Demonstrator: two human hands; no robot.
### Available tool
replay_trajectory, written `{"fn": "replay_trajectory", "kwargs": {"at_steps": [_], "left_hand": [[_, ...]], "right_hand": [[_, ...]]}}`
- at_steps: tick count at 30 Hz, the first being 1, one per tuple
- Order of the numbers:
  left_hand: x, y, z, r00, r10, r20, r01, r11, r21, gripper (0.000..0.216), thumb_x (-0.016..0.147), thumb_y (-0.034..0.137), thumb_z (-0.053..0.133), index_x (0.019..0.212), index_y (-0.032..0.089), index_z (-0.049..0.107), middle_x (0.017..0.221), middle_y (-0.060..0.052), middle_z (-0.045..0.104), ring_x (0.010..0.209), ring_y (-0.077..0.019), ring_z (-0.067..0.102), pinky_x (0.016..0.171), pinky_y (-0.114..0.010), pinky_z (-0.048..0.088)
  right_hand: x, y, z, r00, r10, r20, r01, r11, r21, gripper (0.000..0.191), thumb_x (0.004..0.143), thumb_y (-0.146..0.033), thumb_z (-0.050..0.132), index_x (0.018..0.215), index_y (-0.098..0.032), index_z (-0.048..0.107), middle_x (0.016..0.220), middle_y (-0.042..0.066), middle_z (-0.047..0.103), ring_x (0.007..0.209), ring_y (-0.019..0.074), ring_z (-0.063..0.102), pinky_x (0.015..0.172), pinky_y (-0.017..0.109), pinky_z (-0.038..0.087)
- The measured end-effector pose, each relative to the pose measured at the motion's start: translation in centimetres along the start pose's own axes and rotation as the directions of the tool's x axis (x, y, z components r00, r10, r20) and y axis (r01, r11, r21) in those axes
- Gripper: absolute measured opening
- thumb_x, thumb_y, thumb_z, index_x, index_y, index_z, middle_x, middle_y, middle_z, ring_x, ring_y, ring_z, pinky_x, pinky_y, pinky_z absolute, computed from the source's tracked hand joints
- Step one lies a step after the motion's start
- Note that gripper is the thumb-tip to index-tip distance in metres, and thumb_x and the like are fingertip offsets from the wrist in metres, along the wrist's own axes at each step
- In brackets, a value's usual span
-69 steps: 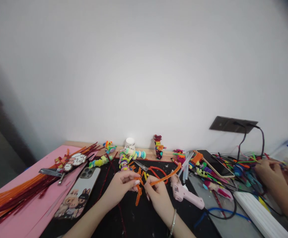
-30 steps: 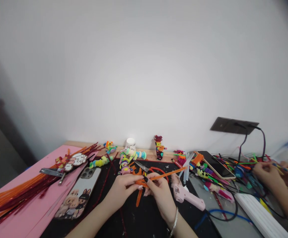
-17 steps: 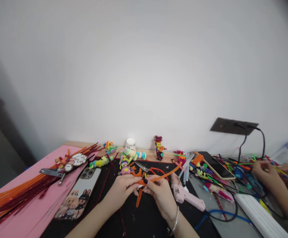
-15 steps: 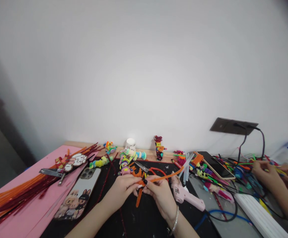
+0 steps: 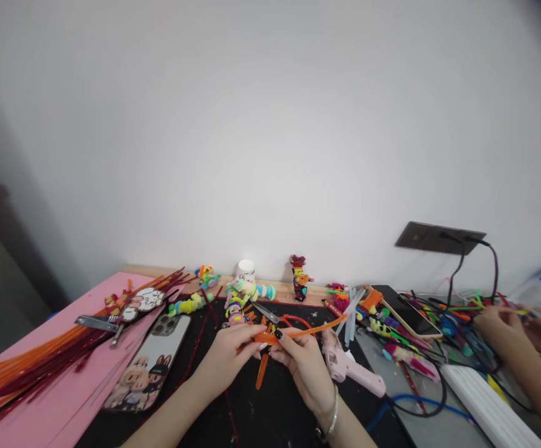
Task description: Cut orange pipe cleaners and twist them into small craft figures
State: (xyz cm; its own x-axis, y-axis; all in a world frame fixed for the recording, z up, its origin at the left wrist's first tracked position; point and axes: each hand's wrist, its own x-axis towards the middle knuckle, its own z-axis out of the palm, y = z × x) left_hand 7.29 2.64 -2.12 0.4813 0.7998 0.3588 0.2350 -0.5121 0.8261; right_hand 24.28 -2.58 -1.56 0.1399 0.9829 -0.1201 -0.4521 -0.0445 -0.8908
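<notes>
Over the black mat, my left hand and my right hand meet, both with fingers closed on an orange pipe cleaner. Its long end runs out past my right hand toward the upper right. Below the fingers, a short orange pipe cleaner piece points down; whether it is joined to the held one I cannot tell. Just beyond my hands are red-handled scissors and a pink and yellow pipe cleaner figure. A pink glue gun lies right of my right hand.
At left, orange and dark red pipe cleaners lie on a pink sheet, beside a phone. A paper cup and a small figure stand by the wall. Another person's hands work at right, near a white power strip.
My right thumb has shifted slightly right along the orange pipe cleaner, and the fingers of both hands have parted a little. The other person's hands have moved slightly.
</notes>
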Motion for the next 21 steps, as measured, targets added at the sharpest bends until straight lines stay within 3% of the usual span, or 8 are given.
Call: {"fn": "replay_trajectory", "kwargs": {"at_steps": [5, 12, 17, 21], "left_hand": [[-0.1, 0.0, 0.2, 1.000, 0.027, -0.011, -0.027, 0.999, -0.032, 0.024, 0.085, 0.021, 0.061, 0.102, 0.025, 0.077, 0.097, -0.005, 0.077, 0.088, -0.0213, 0.070, 0.085, -0.029, 0.051], [0.0, 0.1, 0.1, 0.994, 0.033, 0.108, -0.032, 0.999, -0.015, 0.020, 0.084, 0.017, 0.062, 0.093, 0.020, 0.080, 0.080, -0.005, 0.077, 0.072, -0.0177, 0.070, 0.071, -0.024, 0.052], [0.2, 0.5, -0.1, 0.990, 0.027, 0.135, -0.030, 0.999, 0.015, 0.021, 0.086, 0.019, 0.058, 0.082, 0.018, 0.080, 0.073, -0.005, 0.075, 0.067, -0.0161, 0.068, 0.068, -0.023, 0.050], [0.2, 0.6, -0.4, 0.996, 0.015, 0.083, -0.016, 1.000, 0.012, 0.024, 0.085, 0.017, 0.055, 0.078, 0.018, 0.078, 0.070, -0.004, 0.074, 0.067, -0.0161, 0.067, 0.069, -0.025, 0.049]], "right_hand": [[0.0, -0.1, 0.1, 0.999, 0.019, 0.028, -0.018, 0.999, -0.029, 0.030, 0.062, -0.038, 0.086, 0.074, -0.014, 0.073, 0.069, 0.004, 0.070, 0.063, 0.0135, 0.066, 0.064, 0.023, 0.055], [0.4, 1.1, -0.3, 0.988, 0.155, 0.016, -0.150, 0.974, -0.170, 0.044, 0.054, -0.047, 0.087, 0.072, -0.016, 0.061, 0.054, 0.001, 0.067, 0.043, 0.0121, 0.062, 0.048, 0.021, 0.051], [0.4, 1.3, -0.3, 0.990, 0.138, 0.025, -0.130, 0.969, -0.210, 0.041, 0.059, -0.045, 0.085, 0.075, -0.016, 0.062, 0.057, 0.001, 0.069, 0.046, 0.0121, 0.064, 0.051, 0.021, 0.053], [0.2, 0.7, 0.0, 0.997, 0.083, -0.011, -0.083, 0.983, -0.162, 0.044, 0.061, -0.049, 0.083, 0.081, -0.017, 0.062, 0.059, 0.000, 0.069, 0.049, 0.0132, 0.065, 0.052, 0.022, 0.053]]}}
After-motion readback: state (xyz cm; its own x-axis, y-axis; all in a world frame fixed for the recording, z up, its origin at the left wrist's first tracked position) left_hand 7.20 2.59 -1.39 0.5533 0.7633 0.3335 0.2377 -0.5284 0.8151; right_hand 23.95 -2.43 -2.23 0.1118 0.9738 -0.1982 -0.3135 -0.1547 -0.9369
